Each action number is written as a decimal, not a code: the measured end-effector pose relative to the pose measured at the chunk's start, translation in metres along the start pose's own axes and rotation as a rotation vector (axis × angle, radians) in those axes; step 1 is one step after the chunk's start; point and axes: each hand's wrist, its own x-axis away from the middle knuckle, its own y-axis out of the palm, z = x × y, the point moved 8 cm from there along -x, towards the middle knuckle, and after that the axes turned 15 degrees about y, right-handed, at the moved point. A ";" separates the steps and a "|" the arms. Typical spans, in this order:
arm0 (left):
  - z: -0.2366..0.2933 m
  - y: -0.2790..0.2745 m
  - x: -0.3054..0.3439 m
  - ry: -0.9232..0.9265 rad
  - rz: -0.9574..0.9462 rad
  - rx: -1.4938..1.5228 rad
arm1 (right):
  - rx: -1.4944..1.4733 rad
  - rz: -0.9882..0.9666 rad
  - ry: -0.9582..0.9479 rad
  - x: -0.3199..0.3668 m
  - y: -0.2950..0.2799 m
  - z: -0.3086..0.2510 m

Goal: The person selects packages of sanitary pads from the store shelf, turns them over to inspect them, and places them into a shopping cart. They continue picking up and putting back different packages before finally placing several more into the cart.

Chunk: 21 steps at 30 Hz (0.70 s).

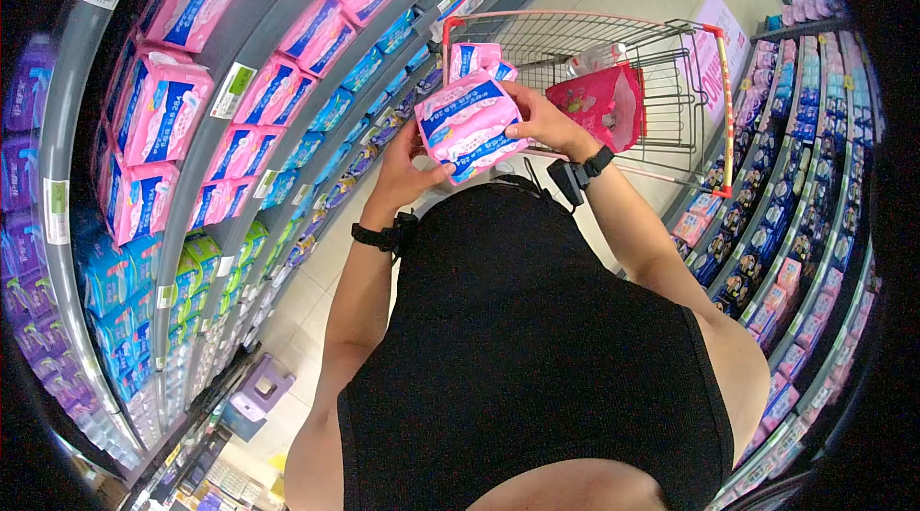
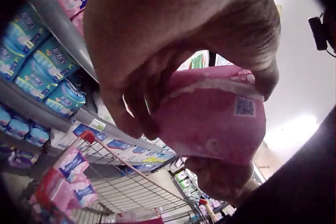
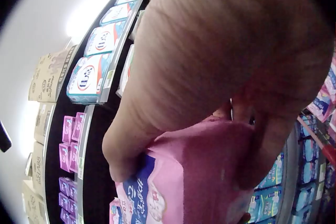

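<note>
A pink and blue pack of sanitary pads [image 1: 470,123] is held in front of the chest between both hands. The left hand [image 1: 407,171] grips its left side, thumb on the front face near the lower corner. On the opposite side the right hand [image 1: 551,123] holds on, its thumb pressing the front edge. In the left wrist view, the pack's end [image 2: 210,124] shows a small printed code, with fingers curled round it. The right wrist view shows the pack's pink side [image 3: 205,166] under the right palm.
A wire shopping cart [image 1: 652,118] stands just beyond the hands, with a bright pink bag [image 1: 613,108] and similar pink packs [image 1: 474,58] in it. Shelves of pink packs [image 1: 168,108] line the left side. More stocked shelves [image 1: 767,223] rise on the right.
</note>
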 end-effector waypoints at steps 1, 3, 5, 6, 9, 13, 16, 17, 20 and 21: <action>0.002 0.000 0.000 0.004 0.002 -0.013 | 0.008 -0.010 -0.009 0.001 0.002 -0.004; 0.007 0.001 0.000 0.039 -0.011 -0.023 | 0.023 -0.030 -0.028 0.003 0.007 -0.010; 0.012 0.002 -0.001 0.063 -0.020 -0.030 | 0.046 -0.045 -0.016 0.003 0.010 -0.011; 0.015 0.003 -0.001 0.068 -0.022 -0.032 | 0.057 -0.052 -0.009 0.003 0.011 -0.011; 0.017 0.003 0.000 0.084 -0.031 -0.040 | 0.077 -0.051 -0.013 0.004 0.013 -0.013; 0.025 0.006 0.001 0.123 -0.034 -0.047 | 0.089 -0.059 -0.013 0.008 0.015 -0.015; 0.022 0.007 0.002 0.130 0.013 -0.033 | 0.047 -0.049 -0.047 0.008 0.011 -0.012; 0.025 0.007 -0.001 0.177 0.059 0.000 | 0.006 -0.046 -0.060 0.007 0.010 -0.014; 0.032 0.009 -0.006 0.224 0.136 0.064 | -0.027 0.078 -0.044 -0.004 -0.004 0.008; 0.027 0.008 -0.006 0.177 0.121 0.067 | -0.078 0.083 0.017 -0.012 -0.007 0.013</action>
